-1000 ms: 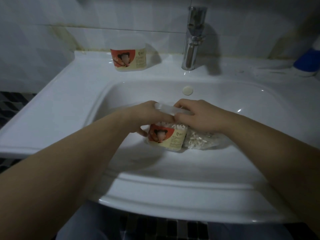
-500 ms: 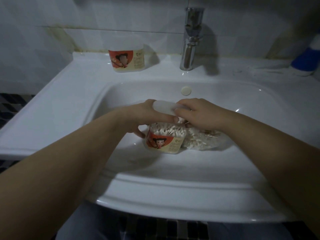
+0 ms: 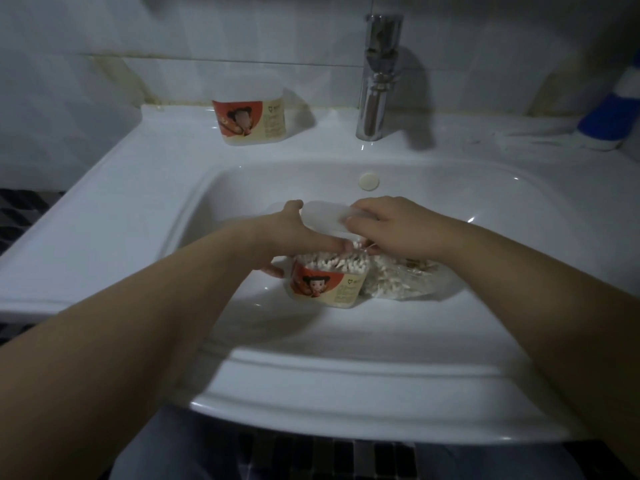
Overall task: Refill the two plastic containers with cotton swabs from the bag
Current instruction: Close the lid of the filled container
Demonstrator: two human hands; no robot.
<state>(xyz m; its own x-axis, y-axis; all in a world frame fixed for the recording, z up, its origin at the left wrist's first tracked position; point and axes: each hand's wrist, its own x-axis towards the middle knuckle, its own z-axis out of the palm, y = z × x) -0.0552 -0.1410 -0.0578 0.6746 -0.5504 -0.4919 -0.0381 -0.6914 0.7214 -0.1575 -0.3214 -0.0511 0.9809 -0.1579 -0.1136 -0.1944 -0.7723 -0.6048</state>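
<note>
The near container point(image 3: 325, 284), packed with cotton swabs point(image 3: 329, 264), stands in the sink point(image 3: 346, 341) against the bag point(image 3: 398, 280). Swabs poking above its rim could jam the lid point(image 3: 323, 216) or spill. Left hand point(image 3: 294, 233) steadies it; right hand point(image 3: 391, 226) fingers pinch the lid above.

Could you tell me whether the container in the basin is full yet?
Full: container shows cotton swabs packed up to its open rim.

We have one view, from the head, looking forward and down into the sink point(image 3: 363, 393) from close above its front edge. The tap point(image 3: 375, 81) and tiled wall point(image 3: 173, 29) lie at the top, both forearms reaching in from below.
</note>
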